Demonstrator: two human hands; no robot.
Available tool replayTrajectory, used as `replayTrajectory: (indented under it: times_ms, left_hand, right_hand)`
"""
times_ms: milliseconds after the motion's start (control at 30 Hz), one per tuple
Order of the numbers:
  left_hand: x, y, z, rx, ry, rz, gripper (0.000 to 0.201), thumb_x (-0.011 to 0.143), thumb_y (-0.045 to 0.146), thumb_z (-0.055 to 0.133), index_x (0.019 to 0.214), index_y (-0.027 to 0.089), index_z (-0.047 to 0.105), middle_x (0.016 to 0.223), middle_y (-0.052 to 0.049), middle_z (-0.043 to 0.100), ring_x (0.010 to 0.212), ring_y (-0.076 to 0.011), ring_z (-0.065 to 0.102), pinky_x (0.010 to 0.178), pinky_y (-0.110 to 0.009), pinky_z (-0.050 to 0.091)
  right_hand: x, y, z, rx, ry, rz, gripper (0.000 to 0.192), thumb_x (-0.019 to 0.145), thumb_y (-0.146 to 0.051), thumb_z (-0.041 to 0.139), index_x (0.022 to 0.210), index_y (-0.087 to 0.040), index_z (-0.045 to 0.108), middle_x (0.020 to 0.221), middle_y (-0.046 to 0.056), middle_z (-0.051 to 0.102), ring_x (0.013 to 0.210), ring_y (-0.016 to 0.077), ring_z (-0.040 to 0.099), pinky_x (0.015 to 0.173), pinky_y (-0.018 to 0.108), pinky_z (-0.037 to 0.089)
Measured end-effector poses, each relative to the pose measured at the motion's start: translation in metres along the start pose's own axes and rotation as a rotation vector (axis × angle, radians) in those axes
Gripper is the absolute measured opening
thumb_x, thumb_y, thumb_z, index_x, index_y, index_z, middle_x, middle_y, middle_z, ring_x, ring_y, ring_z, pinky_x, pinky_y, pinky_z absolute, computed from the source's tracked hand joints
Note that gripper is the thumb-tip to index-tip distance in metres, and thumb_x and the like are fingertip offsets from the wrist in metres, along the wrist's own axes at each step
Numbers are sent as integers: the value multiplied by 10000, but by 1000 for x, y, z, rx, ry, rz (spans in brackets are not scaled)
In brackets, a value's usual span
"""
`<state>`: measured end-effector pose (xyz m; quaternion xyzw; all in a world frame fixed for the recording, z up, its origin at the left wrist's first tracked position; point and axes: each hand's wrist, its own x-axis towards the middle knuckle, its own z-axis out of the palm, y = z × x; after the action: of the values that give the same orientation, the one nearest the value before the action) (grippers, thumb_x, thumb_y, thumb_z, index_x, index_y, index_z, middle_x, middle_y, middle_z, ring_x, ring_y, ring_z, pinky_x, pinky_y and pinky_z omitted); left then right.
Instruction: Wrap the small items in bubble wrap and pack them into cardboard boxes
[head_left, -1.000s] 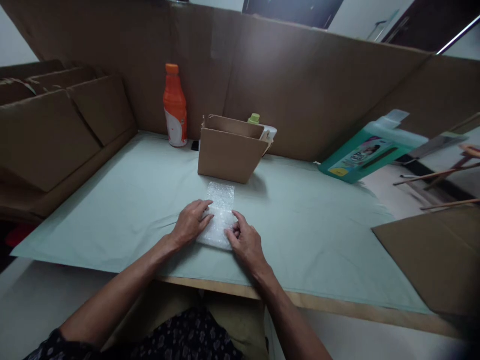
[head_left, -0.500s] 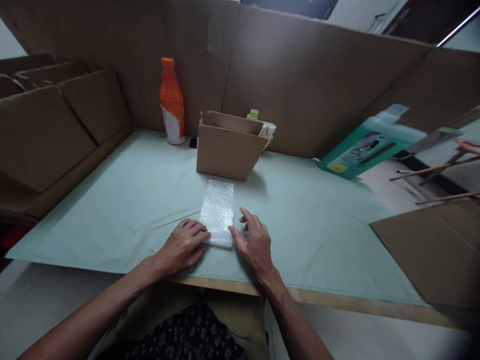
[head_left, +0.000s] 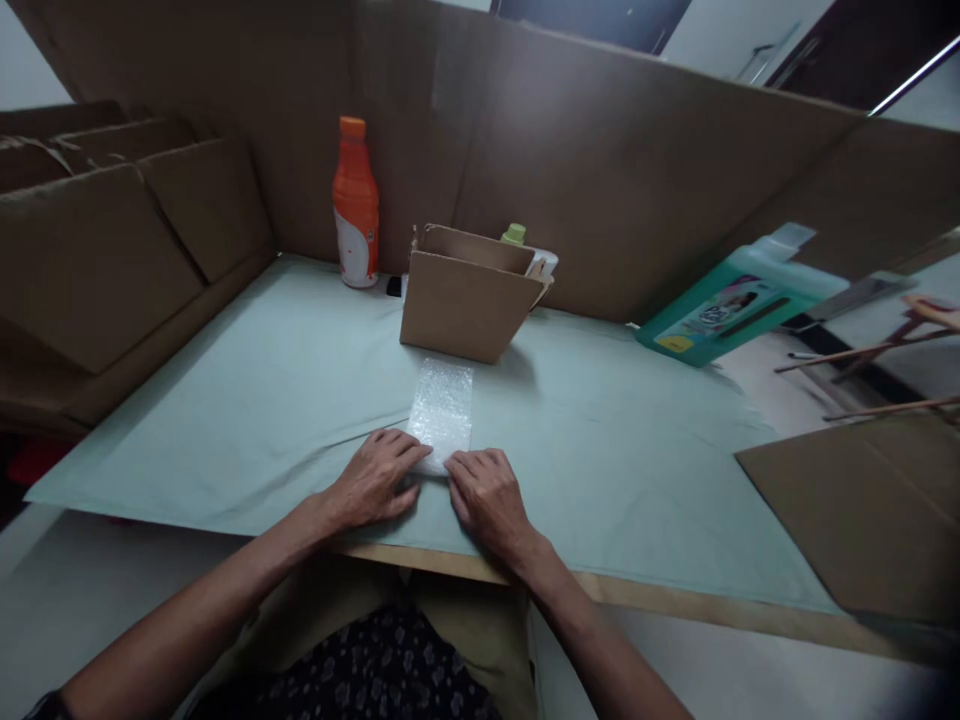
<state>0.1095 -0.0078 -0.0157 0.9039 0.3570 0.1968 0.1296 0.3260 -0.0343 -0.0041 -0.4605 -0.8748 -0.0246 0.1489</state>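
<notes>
A strip of clear bubble wrap (head_left: 444,408) lies flat on the pale green table cover (head_left: 285,390), its long side pointing away from me. My left hand (head_left: 375,483) rests palm down at its near left corner, fingertips on the wrap's edge. My right hand (head_left: 487,497) lies palm down over its near right end, fingers bent onto it. Both hands press the near end against the table close to the front edge. A small open cardboard box (head_left: 469,303) stands just beyond the far end of the wrap.
An orange bottle (head_left: 355,208) stands at the back against a cardboard wall (head_left: 615,160). A green-capped bottle (head_left: 514,235) peeks out behind the box. A teal jug (head_left: 739,300) lies tilted at the right. Flat cardboard (head_left: 862,510) sits at the right, folded cartons (head_left: 97,240) at the left.
My right hand has come down from beside the wrap onto its near end. My left hand has shifted slightly toward the wrap's near corner. The wrap stays flat.
</notes>
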Motion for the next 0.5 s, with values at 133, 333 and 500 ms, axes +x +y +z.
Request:
replayTrajectory:
  times_ms: [133,333,500]
  left_hand:
    - [-2,5,1,-27,60,-53,503,808,134,588,1308,168,544,1138,-122,678,1062,-292,592,941,-470,459]
    - [-15,14,-5,-308,65,-140,323,931,211,520,1241,232,607,1075,-60,738,963,-221,648,880,-402,507]
    - [-9,11,-3,-421,17,-299,292,925,251,522,1174,213,671,1025,-66,761,893,-216,689,826,-371,541]
  right_hand:
    - [6,5,-13,207,2,114,248,882,-111,588,1103,-186,673,975,70,772,870,233,675,845,389,438]
    - [-7,0,-41,462,-95,190,249,917,-204,579,1150,-240,661,1011,26,769,891,197,686,844,355,487]
    - [-29,-6,-39,285,239,169,186,930,-267,609,1099,-209,658,1021,82,729,932,233,658,821,385,483]
